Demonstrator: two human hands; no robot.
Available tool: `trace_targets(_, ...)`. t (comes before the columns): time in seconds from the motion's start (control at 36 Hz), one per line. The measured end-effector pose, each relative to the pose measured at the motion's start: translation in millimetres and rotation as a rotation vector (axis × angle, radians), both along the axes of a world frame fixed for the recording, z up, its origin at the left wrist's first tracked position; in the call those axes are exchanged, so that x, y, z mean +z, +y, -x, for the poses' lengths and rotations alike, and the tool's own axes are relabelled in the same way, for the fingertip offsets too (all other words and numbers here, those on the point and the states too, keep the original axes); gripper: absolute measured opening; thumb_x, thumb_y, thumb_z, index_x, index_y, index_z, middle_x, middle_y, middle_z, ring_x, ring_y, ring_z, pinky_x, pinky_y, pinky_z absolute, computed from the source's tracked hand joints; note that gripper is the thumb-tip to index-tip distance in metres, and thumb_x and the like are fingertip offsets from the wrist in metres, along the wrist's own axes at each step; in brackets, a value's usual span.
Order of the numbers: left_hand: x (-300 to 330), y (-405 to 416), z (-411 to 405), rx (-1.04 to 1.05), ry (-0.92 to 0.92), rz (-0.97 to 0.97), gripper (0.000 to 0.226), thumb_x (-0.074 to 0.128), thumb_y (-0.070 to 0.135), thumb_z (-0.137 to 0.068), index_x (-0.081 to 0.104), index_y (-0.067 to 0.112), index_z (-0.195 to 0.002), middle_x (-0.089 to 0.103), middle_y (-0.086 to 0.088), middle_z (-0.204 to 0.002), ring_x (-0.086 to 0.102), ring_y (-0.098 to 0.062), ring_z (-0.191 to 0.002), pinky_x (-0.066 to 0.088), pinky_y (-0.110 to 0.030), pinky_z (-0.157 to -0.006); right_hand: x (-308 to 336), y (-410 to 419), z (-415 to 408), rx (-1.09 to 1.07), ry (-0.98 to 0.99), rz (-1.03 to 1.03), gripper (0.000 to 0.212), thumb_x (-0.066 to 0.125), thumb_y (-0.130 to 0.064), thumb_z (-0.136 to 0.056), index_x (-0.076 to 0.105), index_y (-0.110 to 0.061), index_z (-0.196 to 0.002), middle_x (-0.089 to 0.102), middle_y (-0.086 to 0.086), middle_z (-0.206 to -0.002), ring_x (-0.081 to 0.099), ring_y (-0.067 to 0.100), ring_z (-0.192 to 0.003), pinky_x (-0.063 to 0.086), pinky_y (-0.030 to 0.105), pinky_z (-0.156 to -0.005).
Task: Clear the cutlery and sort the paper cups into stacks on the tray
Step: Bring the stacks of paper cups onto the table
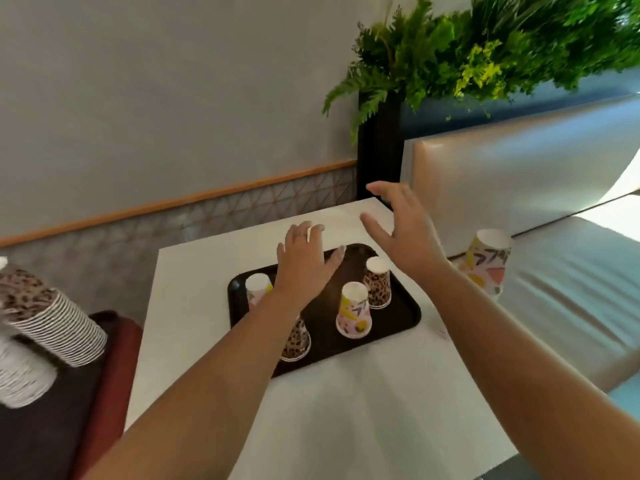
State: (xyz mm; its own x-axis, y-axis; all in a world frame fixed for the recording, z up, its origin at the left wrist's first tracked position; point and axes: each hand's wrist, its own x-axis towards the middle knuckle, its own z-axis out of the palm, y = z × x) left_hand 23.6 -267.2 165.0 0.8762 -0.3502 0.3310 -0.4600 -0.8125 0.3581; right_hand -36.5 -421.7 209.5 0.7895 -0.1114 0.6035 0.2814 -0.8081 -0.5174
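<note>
A black tray (398, 320) lies on the white table (346, 410). Upside-down paper cups stand on it: a colourful one (354, 311) at the middle, a leopard-print one (378, 283) behind it, another leopard-print stack (296, 341) at the front left partly hidden by my forearm, and a colourful one (257, 286) at the left. My left hand (304, 258) hovers over the tray's far side with fingers spread, holding nothing. My right hand (401, 226) is raised above the tray's far right corner, fingers straight. No cutlery shows.
A colourful cup stack (488, 268) stands at the table's right edge by a beige bench (519, 174). At the left, long sleeves of leopard-print cups (45, 317) lie on a dark surface beside a red seat (114, 358). Plants (485, 46) rise behind.
</note>
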Motion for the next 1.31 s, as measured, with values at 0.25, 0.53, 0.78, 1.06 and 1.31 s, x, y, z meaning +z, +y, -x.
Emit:
trace_targets(0.25, 36, 122, 4, 0.209, 0.182, -0.238, 0.064, 0.031, 0.052, -0.096, 0.017, 0.017, -0.147, 0.015, -0.012, -0.156, 0.006, -0.032, -0.145, 0.011, -0.058, -0.113, 2, 101, -36, -0.002, 0.472, 0.313, 0.071, 0.047, -0.047, -0.092, 0.011, -0.025, -0.148, 0.008, 0.004, -0.157, 0.01, 0.026, -0.144, 0.02, 0.052, -0.111)
trace_targets(0.53, 40, 212, 13, 0.366, 0.14, -0.246, 0.063, 0.031, 0.05, -0.097, 0.022, 0.009, -0.145, 0.026, -0.017, -0.151, 0.018, -0.033, -0.141, 0.021, -0.056, -0.111, 1, 194, -55, 0.135, 0.495, 0.393, 0.073, 0.046, -0.049, -0.092, 0.01, -0.021, -0.149, 0.005, 0.008, -0.157, 0.007, 0.029, -0.144, 0.021, 0.053, -0.112)
trace_targets(0.78, 38, 268, 28, 0.575, -0.019, -0.196, 0.058, 0.04, 0.044, -0.095, 0.028, 0.009, -0.14, 0.035, -0.014, -0.144, 0.031, -0.029, -0.133, 0.028, -0.045, -0.105, 5, 272, -70, 0.335, 0.367, 0.402, 0.069, 0.049, -0.045, -0.092, 0.016, -0.02, -0.147, 0.014, 0.006, -0.155, 0.021, 0.028, -0.141, 0.031, 0.051, -0.108)
trace_targets(1.06, 15, 368, 50, 0.664, -0.122, -0.108, 0.059, 0.051, 0.034, -0.091, 0.033, 0.009, -0.141, 0.031, -0.012, -0.147, 0.024, -0.03, -0.137, 0.021, -0.05, -0.109, -3, 380, -65, 0.502, 0.234, 0.341, 0.061, 0.056, -0.035, -0.089, 0.03, -0.02, -0.143, 0.033, 0.005, -0.145, 0.037, 0.025, -0.131, 0.039, 0.046, -0.101)
trace_targets(1.31, 7, 474, 37, 0.692, -0.187, 0.113, 0.073, 0.067, 0.023, -0.081, 0.03, 0.001, -0.14, 0.031, -0.018, -0.147, 0.029, -0.037, -0.134, 0.029, -0.046, -0.108, -13, 483, -69, 0.562, 0.182, 0.216, 0.054, 0.06, -0.026, -0.087, 0.041, -0.013, -0.136, 0.041, 0.008, -0.137, 0.046, 0.026, -0.122, 0.042, 0.041, -0.099)
